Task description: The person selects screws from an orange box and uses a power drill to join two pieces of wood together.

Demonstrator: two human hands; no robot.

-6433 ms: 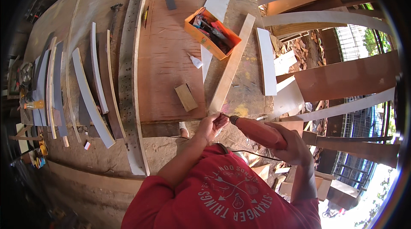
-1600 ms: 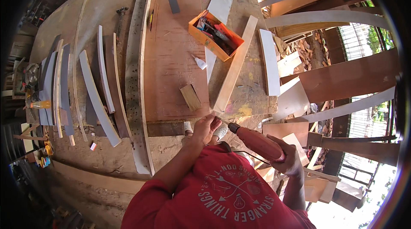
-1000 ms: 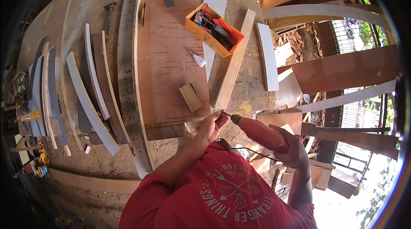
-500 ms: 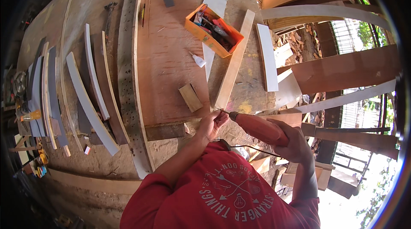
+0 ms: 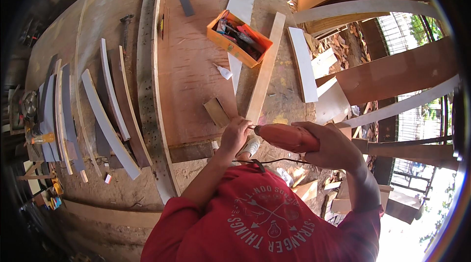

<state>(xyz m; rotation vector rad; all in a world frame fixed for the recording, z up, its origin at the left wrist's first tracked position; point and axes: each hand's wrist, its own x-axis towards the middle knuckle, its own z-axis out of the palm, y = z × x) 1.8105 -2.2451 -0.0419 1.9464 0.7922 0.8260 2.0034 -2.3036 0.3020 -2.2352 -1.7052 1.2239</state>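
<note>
A red corded power drill [image 5: 287,137] lies level in the grip of my right hand [image 5: 331,148], which is wrapped round its rear end. The drill's front end points left toward my left hand [image 5: 236,133]. The fingers of my left hand are closed at the drill tip; whatever they pinch is too small to make out. Both are at the near end of a long light wooden strip [image 5: 266,66] on the workbench [image 5: 191,80]. A small wooden block [image 5: 216,111] lies just beyond my left hand. The drill's dark cord [image 5: 289,161] runs below it.
An orange toolbox [image 5: 239,39] full of tools and a white glue bottle [image 5: 224,72] stand on the bench. A white board [image 5: 302,65] lies right. Curved strips [image 5: 110,124] and a hammer [image 5: 126,31] lie left. Long curved panels [image 5: 392,73] jut in from the right.
The drill and my right hand have shifted left and slightly up, closer to my left hand. The left hand has risen slightly, its fingers still closed. A shoe now shows below the drill.
</note>
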